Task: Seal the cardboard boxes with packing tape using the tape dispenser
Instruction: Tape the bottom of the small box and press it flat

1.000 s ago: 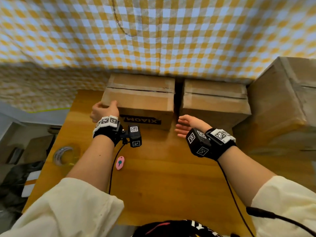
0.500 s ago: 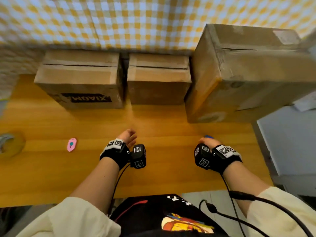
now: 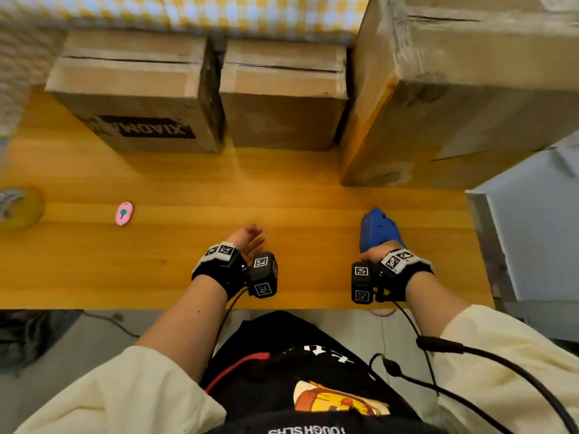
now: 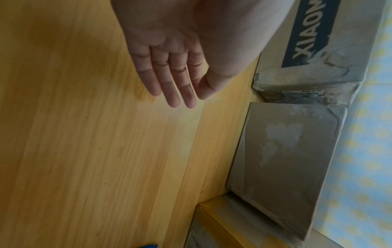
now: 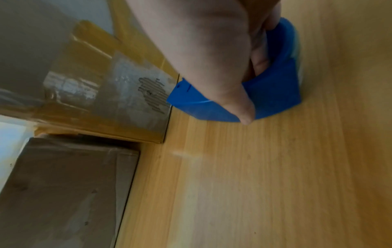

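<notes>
Three cardboard boxes stand at the back of the wooden table [image 3: 282,189]: a XIAOMI-printed box [image 3: 134,98] on the left, a plain box [image 3: 282,98] in the middle, and a large taped box [image 3: 454,89] on the right. My right hand [image 3: 376,253] grips the blue tape dispenser [image 3: 380,228] near the table's front right; in the right wrist view its fingers curl round the dispenser [image 5: 273,94]. My left hand [image 3: 247,242] hovers over the table's front middle, fingers straight [image 4: 174,80], holding nothing.
A roll of tape [image 3: 18,208] lies at the table's left edge. A small pink tag [image 3: 124,213] lies to its right. The checked cloth [image 3: 250,14] hangs behind the boxes. The table's front edge runs just behind both wrists.
Both hands have drawn back from the boxes to the table's front. The right hand has taken hold of the blue dispenser, which now shows in front of it. The view has tilted down.
</notes>
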